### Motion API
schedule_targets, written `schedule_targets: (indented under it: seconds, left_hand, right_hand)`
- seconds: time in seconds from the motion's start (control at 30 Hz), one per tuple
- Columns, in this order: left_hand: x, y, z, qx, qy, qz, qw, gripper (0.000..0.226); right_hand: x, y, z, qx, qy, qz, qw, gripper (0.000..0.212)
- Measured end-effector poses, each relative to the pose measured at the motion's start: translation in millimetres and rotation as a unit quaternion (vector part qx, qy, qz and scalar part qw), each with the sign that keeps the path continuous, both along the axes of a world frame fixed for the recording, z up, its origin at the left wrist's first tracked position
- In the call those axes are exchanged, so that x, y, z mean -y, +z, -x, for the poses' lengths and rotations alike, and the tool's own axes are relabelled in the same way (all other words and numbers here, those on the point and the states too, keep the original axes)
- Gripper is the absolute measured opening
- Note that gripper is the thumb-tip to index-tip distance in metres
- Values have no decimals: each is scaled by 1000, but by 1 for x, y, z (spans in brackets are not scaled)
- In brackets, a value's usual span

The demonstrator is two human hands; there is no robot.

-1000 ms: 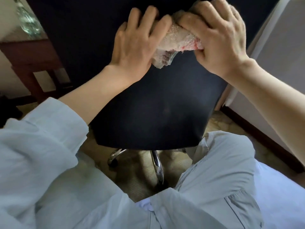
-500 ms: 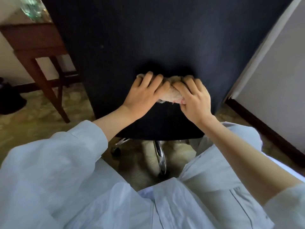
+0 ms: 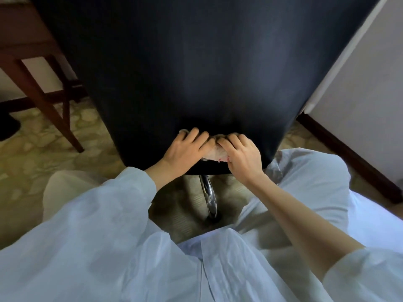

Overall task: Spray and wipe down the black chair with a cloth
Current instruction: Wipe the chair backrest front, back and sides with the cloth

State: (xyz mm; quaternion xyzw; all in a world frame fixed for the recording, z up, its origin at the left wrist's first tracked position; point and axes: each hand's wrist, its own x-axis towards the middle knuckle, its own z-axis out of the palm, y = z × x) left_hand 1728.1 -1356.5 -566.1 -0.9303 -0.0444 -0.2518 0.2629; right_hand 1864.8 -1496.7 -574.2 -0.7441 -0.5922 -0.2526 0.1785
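Observation:
The back of the black chair [image 3: 196,68] fills the upper middle of the head view. A bunched pale cloth [image 3: 214,152] with a bit of pink on it lies against the chair back near its lower edge. My left hand [image 3: 185,149] presses on the cloth's left part with fingers spread over it. My right hand [image 3: 242,158] grips its right part with curled fingers. Most of the cloth is hidden under both hands. No spray bottle is in view.
A chrome chair leg [image 3: 209,197] runs down below the backrest. A brown wooden table leg [image 3: 43,101] stands at the left on the patterned floor [image 3: 39,153]. A white wall with a dark baseboard [image 3: 349,153] is close on the right.
Both hands have slid the cloth down the chair back, from near its top to its lower edge. The hands stay together on the cloth.

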Motion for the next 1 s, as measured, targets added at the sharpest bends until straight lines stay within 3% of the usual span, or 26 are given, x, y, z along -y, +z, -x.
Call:
schedule_targets:
  seconds: [0.27, 0.57, 0.7, 0.83, 1.0]
  left_hand:
    - [-16, 112, 2, 153, -28, -23, 987, 36]
    - [-19, 291, 32, 309, 13, -122, 943, 36]
    - [-32, 309, 39, 295, -8, -133, 946, 43]
    - [-31, 299, 19, 298, -30, -151, 942, 32]
    - [-18, 298, -3, 309, -42, -182, 932, 28]
  right_hand:
    - [-10, 119, -2, 69, 28, -168, 983, 38]
    - [-30, 293, 28, 145, 41, -321, 935, 42]
    - [-37, 308, 29, 166, 57, -310, 934, 42]
    - [-32, 300, 6, 214, 56, -285, 933, 42]
    - [-20, 298, -9, 200, 46, -293, 934, 39]
